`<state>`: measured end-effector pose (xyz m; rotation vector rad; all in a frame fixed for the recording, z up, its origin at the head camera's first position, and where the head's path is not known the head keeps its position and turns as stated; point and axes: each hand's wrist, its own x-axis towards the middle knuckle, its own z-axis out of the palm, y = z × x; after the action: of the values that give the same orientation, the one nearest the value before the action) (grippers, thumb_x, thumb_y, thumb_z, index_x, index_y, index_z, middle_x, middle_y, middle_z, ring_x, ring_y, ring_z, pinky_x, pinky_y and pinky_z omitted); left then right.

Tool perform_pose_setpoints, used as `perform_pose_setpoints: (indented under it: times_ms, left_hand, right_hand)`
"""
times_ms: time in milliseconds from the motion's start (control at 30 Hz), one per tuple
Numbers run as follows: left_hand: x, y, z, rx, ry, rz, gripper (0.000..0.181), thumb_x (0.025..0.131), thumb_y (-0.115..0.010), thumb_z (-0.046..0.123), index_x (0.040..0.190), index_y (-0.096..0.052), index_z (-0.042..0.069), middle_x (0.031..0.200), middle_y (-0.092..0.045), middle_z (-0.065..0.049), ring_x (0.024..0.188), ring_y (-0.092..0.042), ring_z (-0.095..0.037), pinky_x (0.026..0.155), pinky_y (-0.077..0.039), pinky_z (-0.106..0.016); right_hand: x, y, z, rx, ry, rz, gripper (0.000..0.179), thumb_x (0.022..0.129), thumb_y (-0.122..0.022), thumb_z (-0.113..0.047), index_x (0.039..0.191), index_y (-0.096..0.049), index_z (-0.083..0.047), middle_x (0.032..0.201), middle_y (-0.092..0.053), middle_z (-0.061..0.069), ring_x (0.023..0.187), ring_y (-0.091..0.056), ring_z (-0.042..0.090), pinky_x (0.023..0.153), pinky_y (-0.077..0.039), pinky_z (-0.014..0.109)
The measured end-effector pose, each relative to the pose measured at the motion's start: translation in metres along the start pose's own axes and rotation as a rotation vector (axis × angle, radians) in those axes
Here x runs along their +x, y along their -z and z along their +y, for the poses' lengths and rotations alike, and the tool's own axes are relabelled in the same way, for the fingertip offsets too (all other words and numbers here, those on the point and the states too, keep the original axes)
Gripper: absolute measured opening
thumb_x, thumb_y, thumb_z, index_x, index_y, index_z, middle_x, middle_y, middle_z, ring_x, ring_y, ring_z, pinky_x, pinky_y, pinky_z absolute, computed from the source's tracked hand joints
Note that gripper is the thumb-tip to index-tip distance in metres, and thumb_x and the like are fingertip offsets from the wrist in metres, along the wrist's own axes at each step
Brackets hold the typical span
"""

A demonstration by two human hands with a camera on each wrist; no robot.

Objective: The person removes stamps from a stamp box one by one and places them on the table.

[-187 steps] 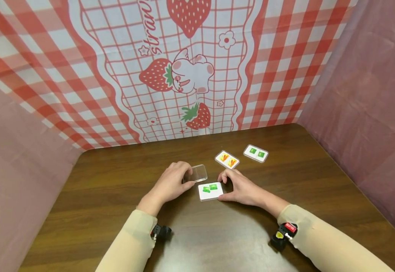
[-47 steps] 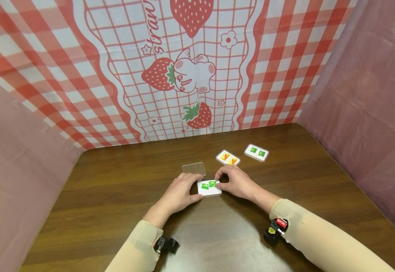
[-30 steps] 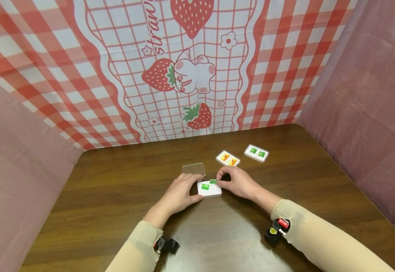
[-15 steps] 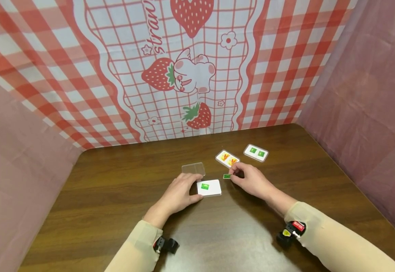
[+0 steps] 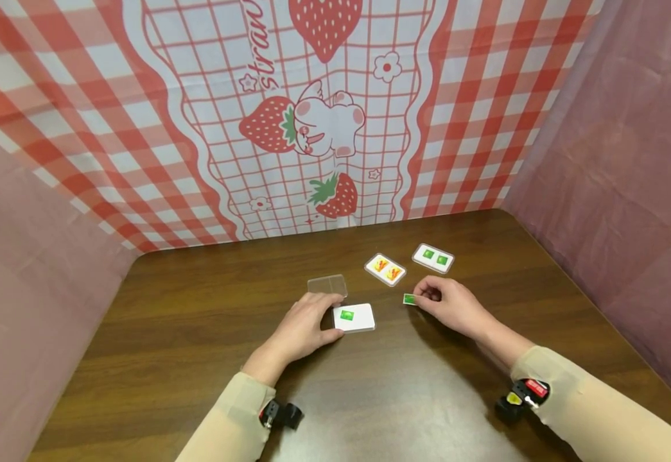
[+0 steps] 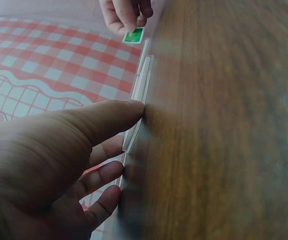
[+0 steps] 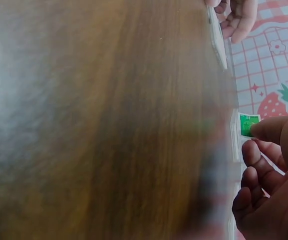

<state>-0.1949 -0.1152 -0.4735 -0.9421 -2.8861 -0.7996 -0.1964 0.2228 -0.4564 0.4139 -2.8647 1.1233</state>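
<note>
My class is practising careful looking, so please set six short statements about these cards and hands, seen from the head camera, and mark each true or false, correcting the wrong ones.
1. The right hand pinches a green picture square. True.
2. The left hand holds the white card. True.
3. Three green pictures show on the white card. False: only one does.
4. The card with two green pictures lies to the right of the card with two orange-and-yellow pictures. True.
5. The card with two green pictures is in the left hand. False: it lies on the brown table.
6. The green picture square touches the white card. False: they are apart.
</note>
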Motion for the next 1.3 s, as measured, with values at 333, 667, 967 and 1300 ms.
perform_pose_setpoints:
  times_ms: [333, 667, 967, 1300]
  left_hand:
    - [0.0, 0.002, 0.001, -0.01, 0.014, -0.002, 0.063, 0.096, -0.09, 0.026, 0.151, -0.064, 0.008, 0.145, -0.069, -0.009, 0.136, -0.059, -0.034, 0.113, -0.047, -0.056]
    - [0.0, 0.002, 0.0, -0.011, 0.022, 0.0, 0.064, 0.096, -0.09, 0.026, 0.151, -0.063, 0.009, 0.144, -0.069, -0.009, 0.135, -0.058, -0.034, 0.113, -0.047, -0.056]
    - [0.0, 0.0, -0.001, -0.019, 0.019, -0.007, 0.066, 0.097, -0.09, 0.026, 0.153, -0.061, 0.01, 0.144, -0.069, -0.008, 0.136, -0.058, -0.033, 0.113, -0.047, -0.057]
    - [0.0, -0.001, -0.001, -0.016, 0.015, -0.006, 0.066, 0.097, -0.09, 0.027, 0.153, -0.061, 0.01, 0.144, -0.069, -0.008, 0.135, -0.058, -0.033, 0.112, -0.047, -0.056]
  right_hand:
    - [-0.003, 0.005, 0.007, -0.005, -0.026, -0.058, 0.008, 0.103, -0.077, -0.014, 0.095, -0.074, -0.012, 0.085, -0.066, -0.003, 0.079, -0.056, 0.016, 0.072, -0.046, 0.032]
    - [-0.001, -0.001, 0.035, -0.013, 0.149, -0.033, 0.011, 0.1, -0.079, -0.019, 0.09, -0.073, -0.018, 0.081, -0.065, -0.005, 0.074, -0.055, 0.013, 0.067, -0.043, 0.033]
    - [-0.005, 0.003, 0.019, -0.078, 0.123, -0.017, 0.014, 0.093, -0.084, -0.012, 0.089, -0.073, -0.019, 0.079, -0.063, -0.009, 0.072, -0.054, 0.01, 0.068, -0.043, 0.034]
    - [-0.003, 0.005, 0.018, -0.114, 0.084, -0.06, 0.009, 0.096, -0.085, -0.009, 0.101, -0.082, -0.016, 0.082, -0.063, -0.009, 0.076, -0.054, 0.012, 0.071, -0.043, 0.035]
